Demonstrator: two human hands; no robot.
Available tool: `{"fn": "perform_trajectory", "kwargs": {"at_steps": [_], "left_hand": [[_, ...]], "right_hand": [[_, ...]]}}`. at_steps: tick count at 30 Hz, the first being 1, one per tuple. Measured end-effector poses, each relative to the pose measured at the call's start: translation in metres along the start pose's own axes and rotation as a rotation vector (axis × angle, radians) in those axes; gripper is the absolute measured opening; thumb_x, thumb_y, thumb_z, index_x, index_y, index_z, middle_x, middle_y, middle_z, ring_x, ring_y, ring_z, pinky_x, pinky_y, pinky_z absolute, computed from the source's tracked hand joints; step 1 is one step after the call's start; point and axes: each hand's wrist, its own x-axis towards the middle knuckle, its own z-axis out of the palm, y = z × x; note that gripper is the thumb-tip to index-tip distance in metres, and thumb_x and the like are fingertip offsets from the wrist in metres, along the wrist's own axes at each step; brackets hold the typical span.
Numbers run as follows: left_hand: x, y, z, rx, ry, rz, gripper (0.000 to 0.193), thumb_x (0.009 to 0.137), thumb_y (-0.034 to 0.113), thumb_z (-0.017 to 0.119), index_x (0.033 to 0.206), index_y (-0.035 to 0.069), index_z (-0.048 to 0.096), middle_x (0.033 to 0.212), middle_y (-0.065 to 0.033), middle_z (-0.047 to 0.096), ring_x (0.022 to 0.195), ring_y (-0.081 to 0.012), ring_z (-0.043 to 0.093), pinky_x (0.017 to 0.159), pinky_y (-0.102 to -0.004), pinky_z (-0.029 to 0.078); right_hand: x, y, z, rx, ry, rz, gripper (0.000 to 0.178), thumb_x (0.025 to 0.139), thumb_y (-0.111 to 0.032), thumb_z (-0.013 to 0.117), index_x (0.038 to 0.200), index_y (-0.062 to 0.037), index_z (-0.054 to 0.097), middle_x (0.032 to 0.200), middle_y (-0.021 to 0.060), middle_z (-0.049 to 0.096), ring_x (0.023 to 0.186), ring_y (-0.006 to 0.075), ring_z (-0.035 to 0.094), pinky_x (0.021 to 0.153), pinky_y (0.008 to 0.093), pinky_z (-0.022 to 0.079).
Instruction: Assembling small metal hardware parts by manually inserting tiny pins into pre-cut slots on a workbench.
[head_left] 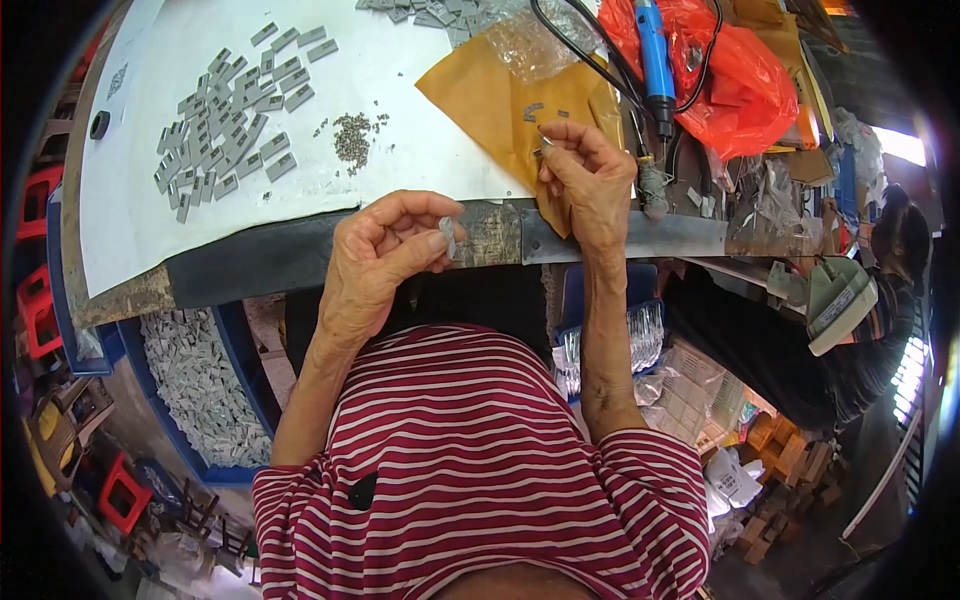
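My left grip (388, 245): pinching one small translucent piece (447, 236). My right grip (590, 185): pinching a tiny part (546, 142), kind unclear. Beyond left grip: loose brownish bits (353, 142); farther left, grey rectangular blocks (238, 147), seemingly still unworked. Below-left: blue bin (247, 365), pale pieces (200, 385), completion unclear.

Red plastic bag (745, 110), crumpled, upper right of the frame. Black ring (99, 125), lying on the bench (140, 290), upper left. Red stools (113, 482), three, along the left side. White bag (733, 482), lower right. Second person (860, 390), striped top, right edge.
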Motion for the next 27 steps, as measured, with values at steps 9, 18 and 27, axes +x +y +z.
{"fn": "perform_trajectory", "kwargs": {"at_steps": [9, 18, 27], "left_hand": [[-0.002, 0.001, -0.001, -0.068, 0.014, 0.013, 0.022, 0.081, 0.004, 0.057, 0.102, -0.003, 0.055, 0.087, -0.0089, 0.062, 0.073, -0.0107, 0.059, 0.066, -0.0216, 0.05], [-0.002, -0.002, -0.001, -0.075, 0.077, 0.089, 0.02, 0.08, 0.003, 0.056, 0.099, -0.003, 0.054, 0.089, -0.0108, 0.062, 0.076, -0.0116, 0.06, 0.069, -0.0221, 0.051], [-0.003, -0.005, 0.002, -0.021, 0.118, 0.147, 0.02, 0.08, 0.003, 0.058, 0.099, -0.003, 0.055, 0.087, -0.009, 0.062, 0.078, -0.0104, 0.06, 0.071, -0.0207, 0.049]], "right_hand": [[-0.004, 0.0, 0.0, 0.065, -0.026, -0.011, 0.015, 0.077, 0.001, 0.054, 0.092, 0.0043, 0.057, 0.065, 0.0024, 0.056, 0.051, 0.0036, 0.049, 0.046, 0.0155, 0.038], [-0.012, -0.007, 0.003, 0.157, -0.052, 0.001, 0.007, 0.081, 0.001, 0.055, 0.087, 0.0043, 0.054, 0.067, 0.0091, 0.06, 0.051, 0.0063, 0.052, 0.047, 0.016, 0.042], [-0.031, -0.02, 0.012, 0.062, -0.159, -0.003, 0.008, 0.082, -0.003, 0.057, 0.088, 0.0007, 0.056, 0.065, 0.0029, 0.056, 0.052, 0.0033, 0.045, 0.046, 0.0148, 0.035]]}}
